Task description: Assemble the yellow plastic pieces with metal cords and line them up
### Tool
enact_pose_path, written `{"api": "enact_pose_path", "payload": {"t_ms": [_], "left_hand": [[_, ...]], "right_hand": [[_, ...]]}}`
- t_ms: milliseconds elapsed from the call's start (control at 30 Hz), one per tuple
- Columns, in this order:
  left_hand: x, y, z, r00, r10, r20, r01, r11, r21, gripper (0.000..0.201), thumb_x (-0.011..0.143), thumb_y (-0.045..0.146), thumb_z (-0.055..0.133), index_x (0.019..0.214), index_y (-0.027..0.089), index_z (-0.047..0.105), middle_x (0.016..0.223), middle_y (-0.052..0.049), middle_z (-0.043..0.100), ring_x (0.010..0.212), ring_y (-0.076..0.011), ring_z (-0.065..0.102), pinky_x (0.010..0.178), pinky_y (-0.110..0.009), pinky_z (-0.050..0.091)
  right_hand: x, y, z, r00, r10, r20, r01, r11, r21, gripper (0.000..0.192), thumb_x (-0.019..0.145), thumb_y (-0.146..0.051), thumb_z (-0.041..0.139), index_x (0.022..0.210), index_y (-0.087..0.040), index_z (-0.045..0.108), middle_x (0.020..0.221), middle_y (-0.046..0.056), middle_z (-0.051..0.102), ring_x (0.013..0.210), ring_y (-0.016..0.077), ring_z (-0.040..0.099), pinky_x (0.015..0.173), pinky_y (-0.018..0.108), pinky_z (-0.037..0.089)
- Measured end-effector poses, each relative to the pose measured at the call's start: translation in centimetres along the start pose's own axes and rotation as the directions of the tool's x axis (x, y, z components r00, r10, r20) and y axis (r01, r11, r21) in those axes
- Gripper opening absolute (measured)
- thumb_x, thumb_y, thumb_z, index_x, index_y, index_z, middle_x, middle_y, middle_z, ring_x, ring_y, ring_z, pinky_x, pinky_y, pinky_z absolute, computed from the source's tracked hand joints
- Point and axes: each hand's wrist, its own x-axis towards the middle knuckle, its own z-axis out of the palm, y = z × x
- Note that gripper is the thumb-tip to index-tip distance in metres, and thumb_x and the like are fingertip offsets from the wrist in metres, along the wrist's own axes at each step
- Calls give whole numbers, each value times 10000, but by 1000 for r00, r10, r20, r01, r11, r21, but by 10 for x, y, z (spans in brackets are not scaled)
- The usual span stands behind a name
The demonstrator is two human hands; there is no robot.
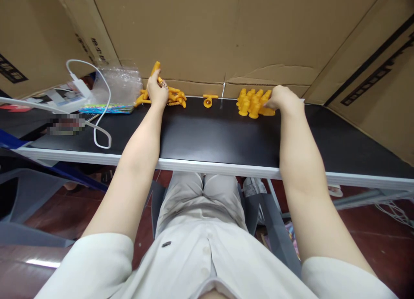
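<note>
My left hand (157, 90) is closed around a yellow-orange plastic piece (155, 67) whose end sticks up above the fingers. Below and beside it lies a loose heap of similar yellow plastic parts (176, 96). A single yellow part with a round cup and a crossbar (208, 101) lies apart, near the middle of the back edge. To the right, several yellow flanged plastic pegs (254, 107) stand upright in a tight group. At that group's right side my right hand (283, 97) has its fingers curled on a yellow peg, mostly hidden by the hand.
Cardboard walls (200, 32) close off the back and sides of the black tabletop (213, 135). Clear plastic bags (116, 85) lie on a colourful stack (106, 109) at the left. A white cable (108, 96) loops over the table there. A pale metal edge (220, 167) runs along the front.
</note>
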Motion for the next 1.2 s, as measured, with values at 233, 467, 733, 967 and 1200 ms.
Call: {"api": "enact_pose_path", "payload": {"t_ms": [233,467,733,967,1200], "left_hand": [[-7,-2,14,911,-398,-105,410,901,143,756,797,557,774,1494,310,619,1622,-204,588,1645,-482,392,1304,-769,318],[-17,-37,17,949,-224,221,163,951,263,903,892,1002,335,1387,301,616,1201,-152,802,1605,-269,457,1159,-650,372],[-9,-34,25,883,-468,-42,469,872,144,757,816,718,716,1429,278,660,1724,-243,500,1672,-414,361,1272,-769,231],[-14,-8,14,850,-514,112,470,838,277,688,1008,679,446,1519,263,645,1817,-138,429,1745,-371,256,1348,-743,198],[-15,-8,15,857,-509,78,474,840,265,549,1102,631,377,1155,207,721,1613,-199,661,1616,-304,502,1299,-559,357]], "right_hand": [[-7,-6,10,985,121,126,-120,993,-21,525,811,-24,880,556,-276,497,524,36,552,944,281,759,996,432,558],[-24,-27,-5,965,200,168,-173,972,-159,638,761,146,787,486,-287,408,429,-3,405,911,302,750,950,454,544],[-48,-63,-27,986,160,49,-143,959,-244,449,937,31,707,1381,97,724,1442,456,638,1394,476,684,1100,508,537],[-55,-91,7,976,-198,91,215,940,-265,525,1105,-183,562,1605,-26,534,1612,305,591,1533,414,576,1281,607,400],[-36,-109,72,814,-461,354,515,854,-70,738,1070,-309,592,1770,-176,398,1793,186,421,1639,422,459,1307,706,371]]}}
